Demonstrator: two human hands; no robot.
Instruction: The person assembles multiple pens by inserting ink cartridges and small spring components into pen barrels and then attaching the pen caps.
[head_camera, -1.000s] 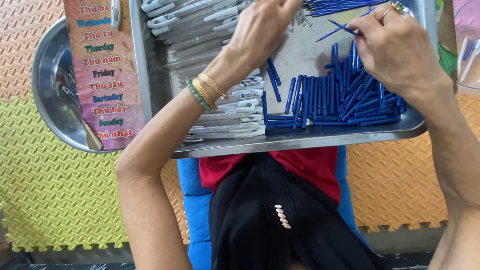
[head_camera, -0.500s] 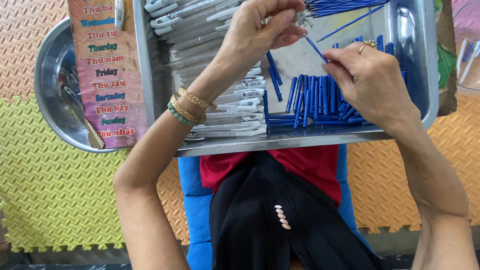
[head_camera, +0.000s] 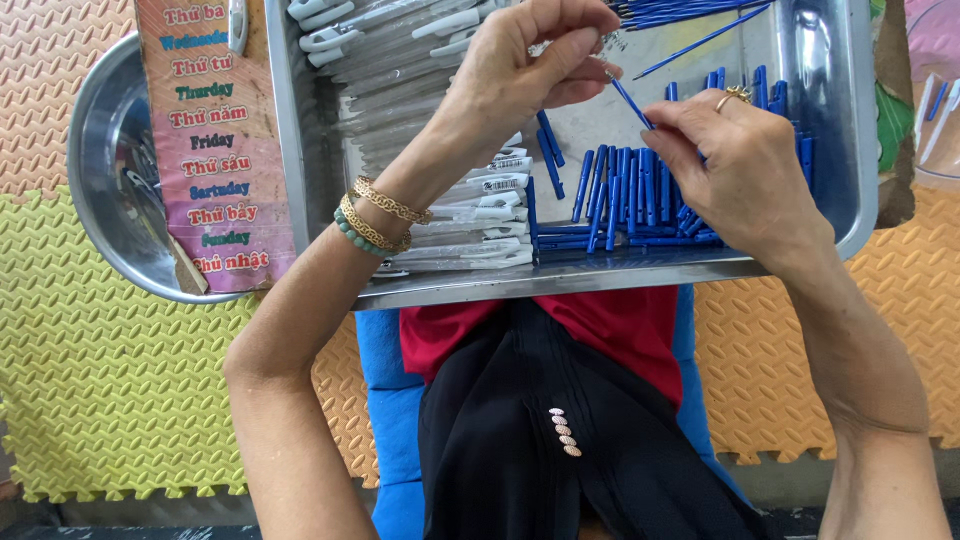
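Nearest, black cloth over a red garment on a blue cushion, foam floor mats to either side. Above the lap, a metal tray holding stacked clear-and-white plastic pieces on its left half and a heap of short blue caps on its right; over it, right hand pinching a thin blue rod between thumb and fingertips, left hand closed on the rod's upper end, gold bracelets at the wrist. Farther off, a bundle of long blue rods at the tray's far edge, a steel bowl and a printed card to the left.
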